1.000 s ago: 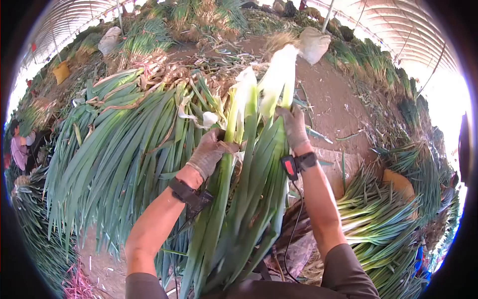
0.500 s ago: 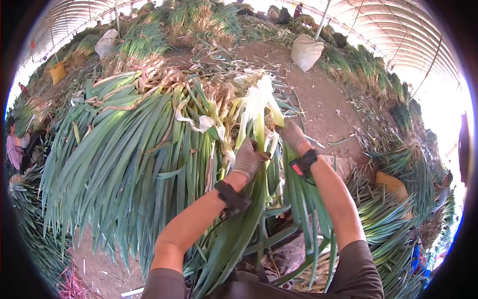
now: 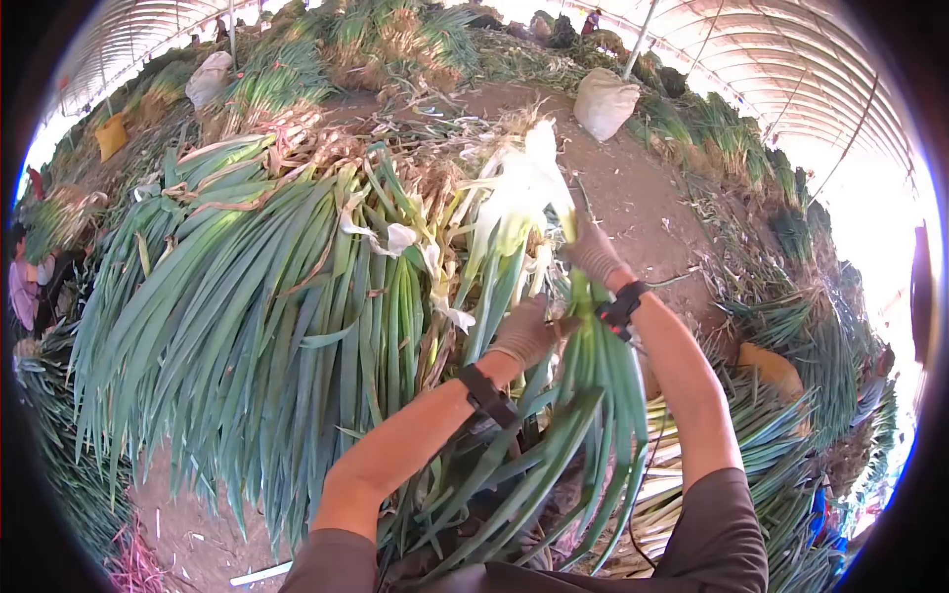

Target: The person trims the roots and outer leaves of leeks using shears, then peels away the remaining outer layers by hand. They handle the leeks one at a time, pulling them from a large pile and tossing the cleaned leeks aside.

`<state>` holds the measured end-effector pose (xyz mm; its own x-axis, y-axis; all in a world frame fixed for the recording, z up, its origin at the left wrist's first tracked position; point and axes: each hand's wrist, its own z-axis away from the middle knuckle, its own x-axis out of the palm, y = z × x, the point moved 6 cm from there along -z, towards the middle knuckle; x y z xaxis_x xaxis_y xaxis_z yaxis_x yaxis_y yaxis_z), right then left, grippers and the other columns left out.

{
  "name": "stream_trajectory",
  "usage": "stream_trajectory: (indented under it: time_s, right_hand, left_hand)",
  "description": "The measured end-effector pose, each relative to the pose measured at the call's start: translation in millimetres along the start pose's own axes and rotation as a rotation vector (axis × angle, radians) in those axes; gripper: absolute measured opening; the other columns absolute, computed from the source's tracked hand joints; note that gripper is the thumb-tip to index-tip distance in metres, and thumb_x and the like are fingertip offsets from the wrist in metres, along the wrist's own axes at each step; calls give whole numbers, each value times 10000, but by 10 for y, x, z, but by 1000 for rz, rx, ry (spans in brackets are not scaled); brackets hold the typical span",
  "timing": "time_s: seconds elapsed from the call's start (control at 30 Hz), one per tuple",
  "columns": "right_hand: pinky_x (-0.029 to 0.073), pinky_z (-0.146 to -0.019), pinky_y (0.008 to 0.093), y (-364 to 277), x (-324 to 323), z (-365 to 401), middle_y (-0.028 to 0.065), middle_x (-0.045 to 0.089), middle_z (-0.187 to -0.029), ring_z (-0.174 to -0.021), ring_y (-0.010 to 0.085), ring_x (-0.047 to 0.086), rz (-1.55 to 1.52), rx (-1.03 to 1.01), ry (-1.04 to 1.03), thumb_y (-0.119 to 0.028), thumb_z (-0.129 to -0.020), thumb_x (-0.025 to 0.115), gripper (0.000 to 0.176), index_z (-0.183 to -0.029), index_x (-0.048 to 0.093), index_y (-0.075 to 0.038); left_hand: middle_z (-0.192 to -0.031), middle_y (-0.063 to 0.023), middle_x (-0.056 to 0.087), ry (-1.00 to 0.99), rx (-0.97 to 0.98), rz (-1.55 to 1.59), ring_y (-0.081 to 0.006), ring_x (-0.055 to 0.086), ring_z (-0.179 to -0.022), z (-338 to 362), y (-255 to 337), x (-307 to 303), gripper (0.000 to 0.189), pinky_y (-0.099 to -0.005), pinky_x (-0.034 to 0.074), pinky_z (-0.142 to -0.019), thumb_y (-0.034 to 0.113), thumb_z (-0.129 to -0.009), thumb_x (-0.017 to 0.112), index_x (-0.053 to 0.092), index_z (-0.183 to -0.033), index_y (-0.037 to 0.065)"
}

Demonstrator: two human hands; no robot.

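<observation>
My right hand point(image 3: 596, 255), in a thin glove with a black band on the wrist, is closed round a bunch of green onions point(image 3: 605, 366) just below their bright white stems. Their long leaves hang down toward my lap. Lower and to the left, my gloved left hand point(image 3: 531, 331) is beside the same bunch with its fingers bent; what it holds, if anything, is unclear. A large pile of green onions point(image 3: 267, 267) lies to the left, with dry, peeling outer leaves near its right side.
More green onions with pale stems point(image 3: 761, 435) lie at the lower right near a yellow sack point(image 3: 771, 368). A whitish sack point(image 3: 605, 103) stands on the bare soil point(image 3: 633, 208) ahead. A person point(image 3: 28, 282) is at the far left. Pink strings lie at the lower left.
My left hand has moved down and right, off the stalk it was gripping. My right hand has shifted slightly right, and the leaves of the bunch now hang together beneath it.
</observation>
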<state>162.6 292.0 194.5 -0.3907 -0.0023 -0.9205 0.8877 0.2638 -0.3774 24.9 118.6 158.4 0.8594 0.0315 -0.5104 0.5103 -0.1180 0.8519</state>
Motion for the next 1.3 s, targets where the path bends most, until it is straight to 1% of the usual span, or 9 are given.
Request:
stream_trajectory:
  time_s: [0.33, 0.47, 0.63, 0.7, 0.87, 1.1, 1.13, 1.2, 1.3]
  right_hand:
    - [566, -832, 483, -455, -1244, 804, 274, 700, -1023, -921, 412, 701, 455, -193, -15, -112, -802, 692, 953, -1606, 182, -147]
    - [599, -832, 451, -725, -1268, 1435, 251, 711, -1031, -900, 386, 711, 398, -102, -117, -85, -803, 698, 959, -1608, 183, -157]
    - [588, -916, 389, -734, -972, 1988, 275, 681, -1142, -948, 298, 711, 81, 61, -269, -28, -744, 695, 986, -1593, 194, -46]
    - [554, -976, 361, -704, -828, 2192, 271, 664, -1205, -1019, 297, 691, -131, 27, -252, -21, -738, 683, 966, -1579, 209, 8]
    - [481, -1015, 361, -615, -610, 2655, 253, 636, -1263, -1125, 288, 646, -267, 44, -200, -37, -759, 686, 890, -1556, 292, 4]
    - [492, -946, 323, 11, -852, 3343, 80, 645, -1121, -1030, 151, 603, -407, 131, -190, -22, -761, 732, 876, -1551, 356, -51]
    - [482, -970, 330, 99, -863, 3326, 103, 644, -1167, -1050, 165, 599, -444, 164, -185, -34, -767, 748, 864, -1541, 364, -34]
    - [475, -978, 325, 195, -853, 3177, 100, 641, -1167, -1043, 174, 589, -570, 201, -176, -20, -768, 752, 850, -1530, 376, -21]
    - [484, -945, 306, 177, -814, 2998, 57, 635, -1094, -1002, 161, 579, -794, 199, -177, 32, -754, 729, 841, -1522, 391, -24]
  left_hand:
    - [-1468, -367, 380, 540, 89, -214, -450, 403, -1378, -708, -597, -1171, 1397, -434, 347, -1158, 685, -573, 853, 224, -1468, -184]
    - [-1529, -333, 311, 429, 109, 68, -404, 335, -1433, -1033, -584, -1164, 1517, -416, 248, -1216, 683, -523, 890, 117, -1507, -174]
    - [-1124, -119, 617, 313, 227, 1212, -269, 624, -986, -1272, -448, -666, 667, -366, 536, -878, 545, -910, 646, 493, -1272, 6]
    - [-1042, -93, 646, 553, 180, 696, -249, 640, -928, -1024, -299, -733, 554, -381, 546, -841, 547, -999, 478, 550, -1199, 35]
    - [-1056, -106, 670, 419, 121, 169, -241, 658, -918, -1285, -425, -1042, 394, -363, 557, -817, 356, -1005, 471, 584, -1185, 24]
    - [-1076, -124, 704, 626, 298, 46, -230, 682, -904, -1460, -202, -3341, 241, -336, 573, -784, 89, -1014, 461, 631, -1165, 9]
    - [-1079, -127, 709, 571, 353, 43, -228, 685, -902, -1313, 61, -3386, 235, -332, 575, -780, 50, -1015, 460, 638, -1162, 7]
    - [-1119, -118, 684, 205, 190, 948, -222, 683, -953, -1662, -30, -3118, 249, -328, 578, -793, 79, -959, 546, 617, -1190, 20]
    - [-1115, -103, 659, 61, 346, 563, -217, 664, -985, -1499, -150, -2078, 285, -341, 565, -841, 186, -978, 563, 584, -1230, 54]
